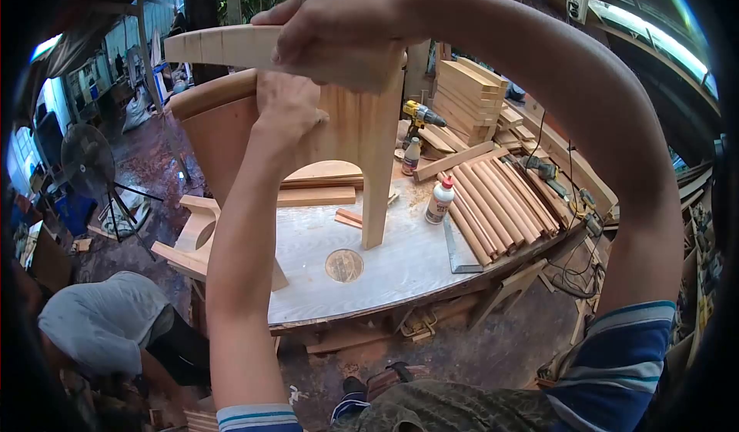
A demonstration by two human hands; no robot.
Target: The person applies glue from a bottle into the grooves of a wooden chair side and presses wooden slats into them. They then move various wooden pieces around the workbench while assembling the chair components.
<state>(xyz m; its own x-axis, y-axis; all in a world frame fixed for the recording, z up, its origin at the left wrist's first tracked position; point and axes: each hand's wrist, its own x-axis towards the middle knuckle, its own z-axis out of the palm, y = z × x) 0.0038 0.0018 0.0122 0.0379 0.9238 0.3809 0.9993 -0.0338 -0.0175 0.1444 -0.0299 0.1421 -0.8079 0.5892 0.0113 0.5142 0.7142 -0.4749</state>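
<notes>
My right hand [331, 28] is raised near the top of the view, its fingers wrapped over a flat, pale wooden piece [223, 46] with a tapering left end. Below it, my left hand [289, 105] is against an upright wooden panel [346, 124] that stands on the workbench [323, 297]; its fingers are partly hidden under the flat piece. The panel has an arched cutout and a long leg at its right side. Behind my left hand, a curved wooden part [212, 97] extends leftward.
The bench holds a glue bottle [440, 199], a yellow drill [422, 114], rounded wooden strips [500, 205], stacked boards [466, 101] and a metal square [460, 251]. A person [108, 316] bends down at lower left, near a standing fan [88, 155].
</notes>
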